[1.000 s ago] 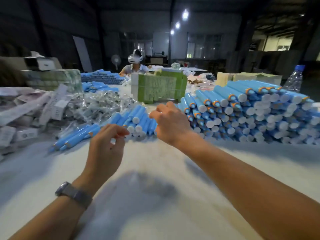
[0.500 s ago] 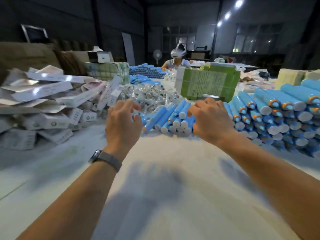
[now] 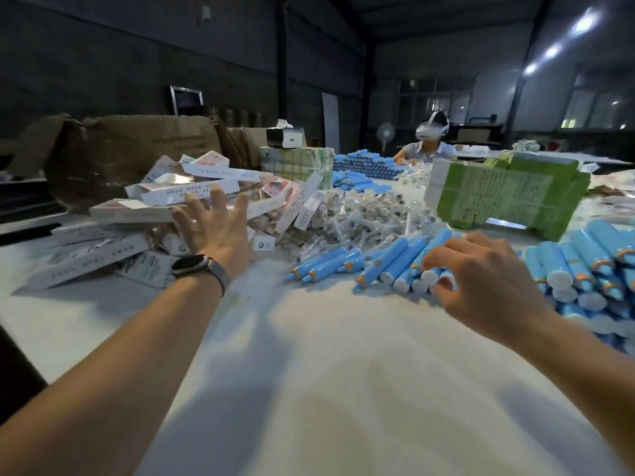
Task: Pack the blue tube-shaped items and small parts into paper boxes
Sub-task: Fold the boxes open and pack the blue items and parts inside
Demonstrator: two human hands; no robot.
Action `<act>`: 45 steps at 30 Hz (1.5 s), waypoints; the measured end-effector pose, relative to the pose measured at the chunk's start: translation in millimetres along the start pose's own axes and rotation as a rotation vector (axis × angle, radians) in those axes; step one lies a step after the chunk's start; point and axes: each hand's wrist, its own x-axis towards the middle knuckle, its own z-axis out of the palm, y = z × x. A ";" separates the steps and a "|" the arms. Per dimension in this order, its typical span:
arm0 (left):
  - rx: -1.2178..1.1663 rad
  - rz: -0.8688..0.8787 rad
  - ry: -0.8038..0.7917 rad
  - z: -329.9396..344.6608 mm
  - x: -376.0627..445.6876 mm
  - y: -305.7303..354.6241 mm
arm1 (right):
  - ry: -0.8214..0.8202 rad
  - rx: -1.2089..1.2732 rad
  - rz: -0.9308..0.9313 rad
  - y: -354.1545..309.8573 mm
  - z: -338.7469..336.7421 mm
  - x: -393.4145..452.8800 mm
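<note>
At a packing table, the left hand [image 3: 214, 231], fingers spread and holding nothing, reaches toward a heap of flat white paper boxes [image 3: 178, 201], apparently to pick one. Bagged small parts [image 3: 360, 214] lie between. The right hand [image 3: 481, 280] curls over loose blue tubes [image 3: 395, 266], fingertips at their white caps; whether it grips one is unclear. More tubes are stacked at far right [image 3: 591, 269].
</note>
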 end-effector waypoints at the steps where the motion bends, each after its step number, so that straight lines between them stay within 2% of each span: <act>1: 0.017 -0.022 -0.049 -3.3 4.0 -1.3 | -0.003 0.005 -0.002 -1.0 -0.1 0.5; 4: 0.045 0.017 -0.122 -6.3 5.2 -3.1 | -0.021 0.022 -0.004 -3.9 -0.9 1.0; 9: -0.061 0.142 0.046 -1.8 -13.7 -6.1 | -0.040 0.047 -0.013 -7.4 -3.1 -0.1; 17: -0.202 0.352 0.160 -5.0 -43.2 0.5 | -0.055 0.094 0.010 -13.2 -9.7 0.6; 23: -0.419 0.561 0.540 -51.5 -78.2 22.2 | -0.035 0.157 0.037 -16.0 -14.1 1.9; 26: -0.617 0.634 0.671 -73.8 -91.8 29.8 | -0.004 0.388 0.184 -20.5 -14.7 6.5; 27: -0.724 0.644 0.712 -78.2 -95.1 32.1 | -0.058 0.552 0.306 -23.2 -16.7 10.7; 29: -1.040 0.599 0.725 -83.1 -101.6 41.5 | -0.283 0.988 0.581 -30.7 -20.6 17.8; 31: -1.418 0.480 0.571 -84.8 -109.4 59.2 | -0.477 1.320 0.778 -33.7 -21.4 20.4; 32: -1.573 0.431 0.459 -84.0 -115.0 70.8 | -0.503 1.457 0.828 -33.9 -22.0 21.0; 34: -1.744 0.386 0.238 -77.7 -128.2 93.9 | -0.415 1.680 0.895 -31.6 -21.3 20.8; 36: -1.734 0.373 0.058 -70.7 -137.5 109.7 | -0.240 1.708 0.947 -29.8 -18.6 19.9; 38: -1.716 0.323 -0.121 -69.3 -138.0 122.2 | -0.118 1.517 0.932 -23.6 -16.3 16.8; 41: -1.746 0.215 -0.369 -79.2 -135.8 138.3 | -0.037 1.127 0.706 -10.3 -17.3 5.1; 45: -1.788 0.262 -0.469 -80.6 -151.6 164.2 | -0.010 0.499 0.390 -2.9 -25.6 -12.0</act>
